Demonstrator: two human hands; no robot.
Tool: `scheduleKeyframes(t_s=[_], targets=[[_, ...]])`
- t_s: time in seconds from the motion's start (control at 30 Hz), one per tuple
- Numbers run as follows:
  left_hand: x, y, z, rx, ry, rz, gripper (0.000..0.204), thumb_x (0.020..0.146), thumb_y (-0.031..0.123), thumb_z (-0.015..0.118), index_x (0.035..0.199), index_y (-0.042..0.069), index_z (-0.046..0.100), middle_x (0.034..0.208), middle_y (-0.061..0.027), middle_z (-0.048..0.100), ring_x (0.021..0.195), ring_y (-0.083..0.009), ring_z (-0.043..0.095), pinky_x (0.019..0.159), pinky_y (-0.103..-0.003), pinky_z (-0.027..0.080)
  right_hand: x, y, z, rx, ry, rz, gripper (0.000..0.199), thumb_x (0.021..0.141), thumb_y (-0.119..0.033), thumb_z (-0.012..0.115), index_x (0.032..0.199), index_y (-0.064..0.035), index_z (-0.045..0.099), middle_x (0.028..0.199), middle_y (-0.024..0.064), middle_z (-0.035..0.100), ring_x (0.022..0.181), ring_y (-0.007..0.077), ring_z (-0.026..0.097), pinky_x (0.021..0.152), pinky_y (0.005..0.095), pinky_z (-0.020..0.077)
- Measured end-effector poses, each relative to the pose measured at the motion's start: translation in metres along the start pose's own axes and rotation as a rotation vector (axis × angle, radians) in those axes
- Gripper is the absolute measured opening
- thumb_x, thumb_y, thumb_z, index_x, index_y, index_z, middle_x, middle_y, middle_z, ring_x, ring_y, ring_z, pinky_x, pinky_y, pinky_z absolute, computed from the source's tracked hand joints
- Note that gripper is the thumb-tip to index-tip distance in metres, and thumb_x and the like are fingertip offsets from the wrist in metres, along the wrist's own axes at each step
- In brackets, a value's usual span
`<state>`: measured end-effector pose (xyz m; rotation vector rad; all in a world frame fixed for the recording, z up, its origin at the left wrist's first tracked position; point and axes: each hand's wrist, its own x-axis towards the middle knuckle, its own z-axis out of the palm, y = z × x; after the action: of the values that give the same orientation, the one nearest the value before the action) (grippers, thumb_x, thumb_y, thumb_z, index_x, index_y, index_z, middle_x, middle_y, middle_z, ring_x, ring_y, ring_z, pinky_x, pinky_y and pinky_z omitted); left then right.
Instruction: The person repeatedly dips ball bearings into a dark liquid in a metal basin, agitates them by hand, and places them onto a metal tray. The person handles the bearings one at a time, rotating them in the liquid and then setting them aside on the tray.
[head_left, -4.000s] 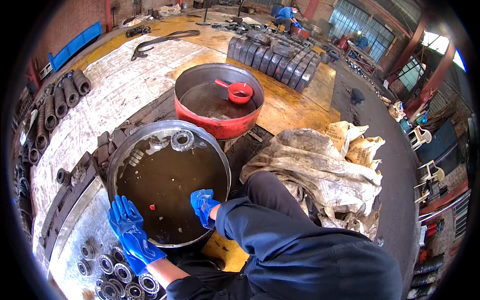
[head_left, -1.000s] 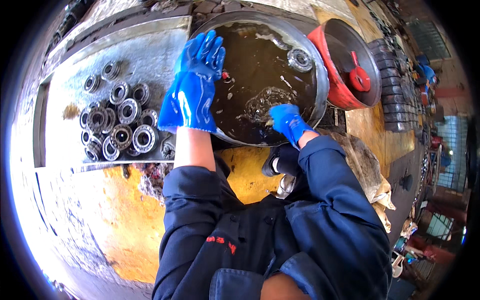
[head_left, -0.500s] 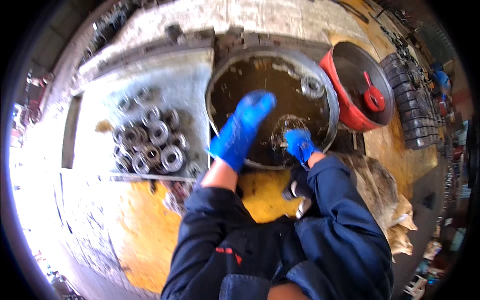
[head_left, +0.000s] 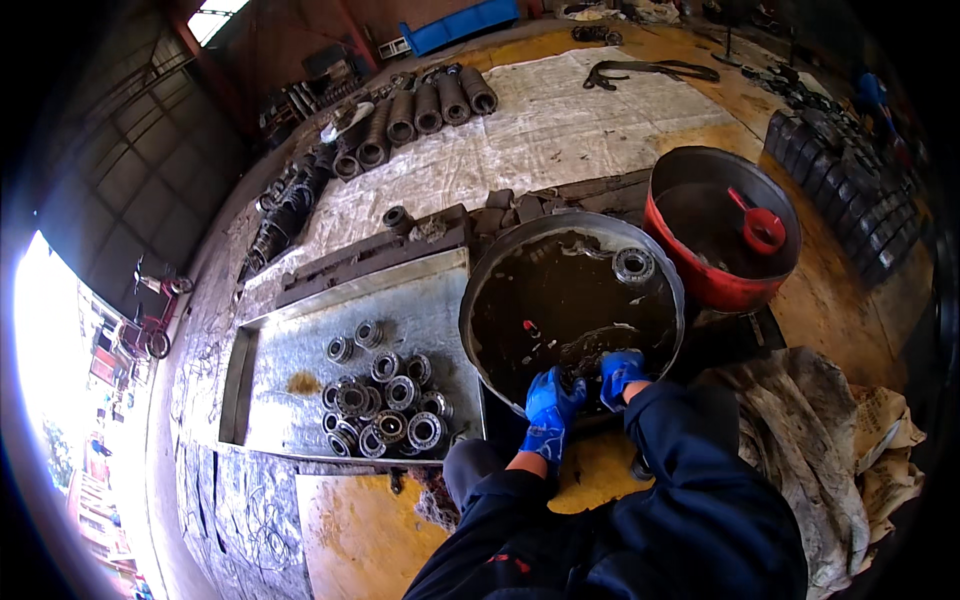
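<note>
Basin [head_left: 480, 300]: round metal pan of dark, oily liquid, at the centre of the view, its rim just left of the red tub.
Left hand [head_left: 552, 402]: blue-gloved, at the basin's 6 o'clock edge, fingers curled down into the liquid; something dark sits between the two hands, but whether this hand grips it I cannot tell.
Right hand [head_left: 620, 372]: blue-gloved, just beside the left hand, toward 5 o'clock of the basin, fingers bent into the liquid; how tightly it closes, and on what, I cannot tell.
Bearing [head_left: 634, 266]: a ring lying in the liquid near the basin's 1 o'clock rim, well apart from both hands.
Small object [head_left: 529, 328]: a red-and-white speck floating near the basin's middle; too small to identify.
Tray [head_left: 300, 340]: shallow grey metal tray at the basin's 9 o'clock, touching or nearly touching its rim.
Bearings [head_left: 385, 405]: a cluster of ring-shaped parts lying flat in the tray's near right part, close together.
Red tub [head_left: 680, 240]: round, at the basin's 2 o'clock, holding dark liquid.
Scoop [head_left: 762, 228]: red, with a handle, resting inside the red tub.
Rags [head_left: 810, 440]: crumpled dirty cloth and paper at the basin's 4 o'clock, beside the person's right arm.
Rollers [head_left: 420, 110]: a row of dark ribbed cylinders on a pale sheet at 11 o'clock, far from the hands.
</note>
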<state>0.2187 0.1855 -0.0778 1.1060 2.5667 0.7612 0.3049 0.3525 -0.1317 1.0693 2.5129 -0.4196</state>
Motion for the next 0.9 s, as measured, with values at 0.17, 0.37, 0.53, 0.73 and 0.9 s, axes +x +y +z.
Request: scheduleKeyframes(t_s=[0.17, 0.37, 0.53, 0.73, 0.9], targets=[[0.012, 0.018, 0.011, 0.082, 0.039, 0.049, 0.060, 0.083, 0.047, 0.067, 0.120, 0.000, 0.065, 0.117, -0.0223, 0.069, 0.114, -0.0386, 0.063, 0.103, -0.045, 0.047, 0.022, 0.038, 0.018, 0.136, -0.090, 0.112, 0.045, 0.088, -0.037, 0.063, 0.129, -0.0186, 0.068, 0.137, 0.0119, 0.063, 0.128, 0.0332, 0.058, 0.103, 0.0484, 0.0483], [0.000, -0.006, 0.022, 0.093, 0.195, 0.069, 0.058, 0.083, 0.046, 0.067, 0.121, 0.002, 0.065, 0.113, -0.0217, 0.070, 0.112, -0.0373, 0.063, 0.099, -0.044, 0.050, -0.004, 0.001, -0.027, -0.253, -0.085, -0.161, 0.033, 0.092, -0.028, 0.055, 0.112, -0.0129, 0.077, 0.122, 0.0166, 0.070, 0.113, 0.0369, 0.067, 0.094, 0.0465, 0.0546], [0.008, 0.007, 0.026, 0.054, 0.129, 0.013, 0.061, 0.083, 0.045, 0.066, 0.126, 0.002, 0.063, 0.119, -0.0219, 0.068, 0.117, -0.0367, 0.062, 0.102, -0.045, 0.048, 0.030, 0.053, 0.014, -0.047, -0.042, -0.072, 0.032, 0.090, -0.025, 0.060, 0.114, -0.0113, 0.076, 0.125, 0.0145, 0.069, 0.115, 0.0373, 0.066, 0.095, 0.0462, 0.0535], [-0.006, -0.013, 0.019, 0.076, 0.066, -0.101, 0.064, 0.084, 0.045, 0.066, 0.132, 0.002, 0.061, 0.125, -0.0211, 0.067, 0.122, -0.0354, 0.060, 0.105, -0.043, 0.047, 0.008, 0.007, 0.003, -0.321, -0.081, -0.223, 0.037, 0.078, -0.029, 0.072, 0.111, -0.0121, 0.077, 0.116, 0.0153, 0.072, 0.112, 0.0373, 0.068, 0.093, 0.0435, 0.0552], [0.012, 0.014, 0.021, -0.002, 0.011, -0.076, 0.061, 0.084, 0.041, 0.060, 0.130, 0.000, 0.062, 0.123, -0.0192, 0.068, 0.121, -0.0364, 0.060, 0.105, -0.044, 0.048, 0.050, 0.034, 0.012, -0.291, -0.085, -0.095, 0.037, 0.078, -0.029, 0.073, 0.111, -0.0124, 0.077, 0.116, 0.0149, 0.072, 0.112, 0.0367, 0.067, 0.094, 0.0449, 0.0546]])
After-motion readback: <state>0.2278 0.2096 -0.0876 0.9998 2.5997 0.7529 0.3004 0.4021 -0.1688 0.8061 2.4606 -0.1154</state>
